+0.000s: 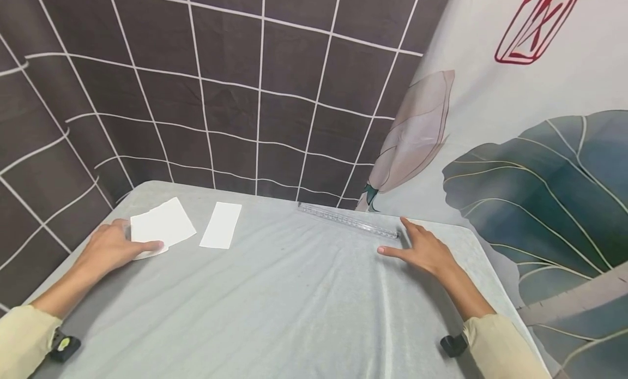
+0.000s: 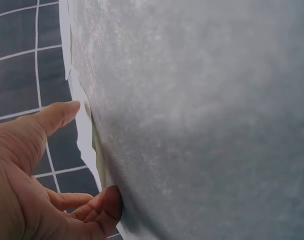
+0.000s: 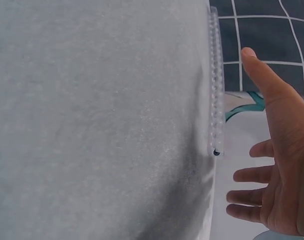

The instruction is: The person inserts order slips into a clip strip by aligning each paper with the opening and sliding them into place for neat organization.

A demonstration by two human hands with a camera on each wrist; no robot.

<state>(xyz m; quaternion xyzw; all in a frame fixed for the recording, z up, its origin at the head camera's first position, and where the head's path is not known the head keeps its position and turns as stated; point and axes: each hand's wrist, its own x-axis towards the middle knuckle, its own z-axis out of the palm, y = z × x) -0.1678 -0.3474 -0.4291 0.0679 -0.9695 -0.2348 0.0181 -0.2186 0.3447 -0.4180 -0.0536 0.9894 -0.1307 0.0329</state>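
At the left of the table, a pile of white paper sheets [image 1: 159, 226] lies overlapped and fanned out. My left hand [image 1: 109, 245] holds the pile at its near left side, thumb across the top sheet and the other fingers at the outer edge. In the left wrist view, the papers [image 2: 83, 125] show edge-on between thumb and fingers. A single white paper rectangle [image 1: 221, 225] lies apart, right of the pile. My right hand [image 1: 424, 248] is spread and holds nothing. Just beside it lies a long clear plastic tube [image 1: 348, 221] with a beaded pattern inside; the fingers look apart from it.
A pale grey cloth covers the table [image 1: 275, 302]. A dark gridded curtain [image 1: 225, 112] hangs behind and at the left, and a white leaf-printed curtain [image 1: 481, 122] at the right. The tube lies along the far edge. Each wrist carries a small black camera.
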